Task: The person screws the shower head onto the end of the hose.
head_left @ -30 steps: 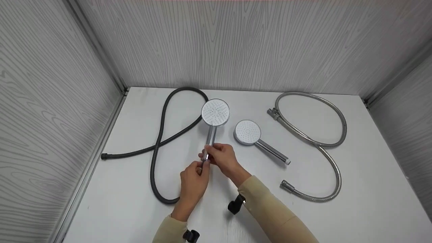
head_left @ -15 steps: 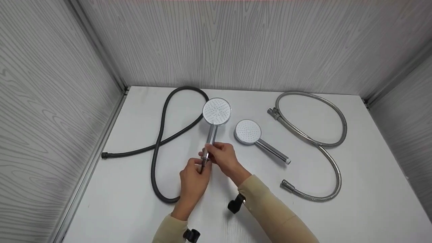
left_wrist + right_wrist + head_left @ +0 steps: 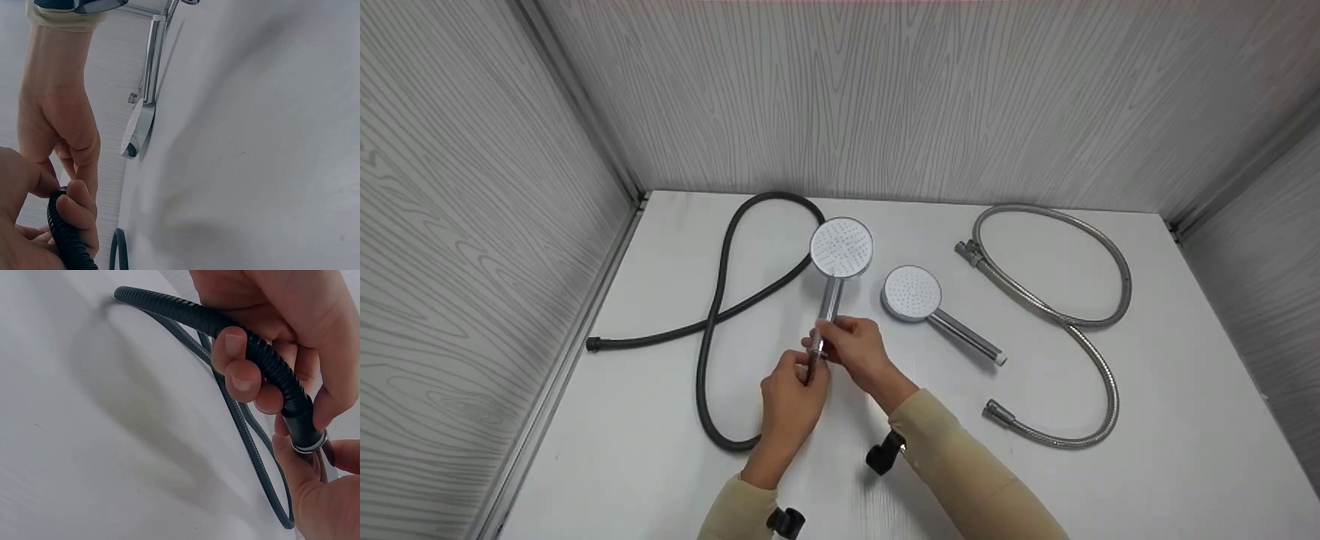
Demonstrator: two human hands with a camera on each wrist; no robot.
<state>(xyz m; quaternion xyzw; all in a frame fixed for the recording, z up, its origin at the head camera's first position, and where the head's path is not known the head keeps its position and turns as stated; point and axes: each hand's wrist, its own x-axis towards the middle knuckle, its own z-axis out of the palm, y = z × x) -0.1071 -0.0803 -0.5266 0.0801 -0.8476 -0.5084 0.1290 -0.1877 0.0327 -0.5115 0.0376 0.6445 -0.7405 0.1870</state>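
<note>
A chrome shower head (image 3: 841,247) with a round white spray face points away from me, its handle slanting down to my hands. My right hand (image 3: 856,351) pinches the lower handle between thumb and fingers. Just below, my left hand (image 3: 793,401) grips the end of a black ribbed shower hose (image 3: 711,330). In the right wrist view the hose's smooth end nut (image 3: 304,430) meets the handle end, with a shiny ring at the joint. The left thumb and fingers curl round this nut and the hose behind it. Most of the handle's lower end is hidden by fingers.
A second shower head (image 3: 913,293) lies right of my hands, its handle angled toward the lower right. Further right lies a looped silver metal hose (image 3: 1123,281). The black hose loops across the left of the white table (image 3: 622,450). Grey wood-grain walls enclose three sides.
My left thumb and fingers have shifted round the hose end, baring more of it below the handle. The held shower head has moved slightly right; my right hand keeps its pinch.
</note>
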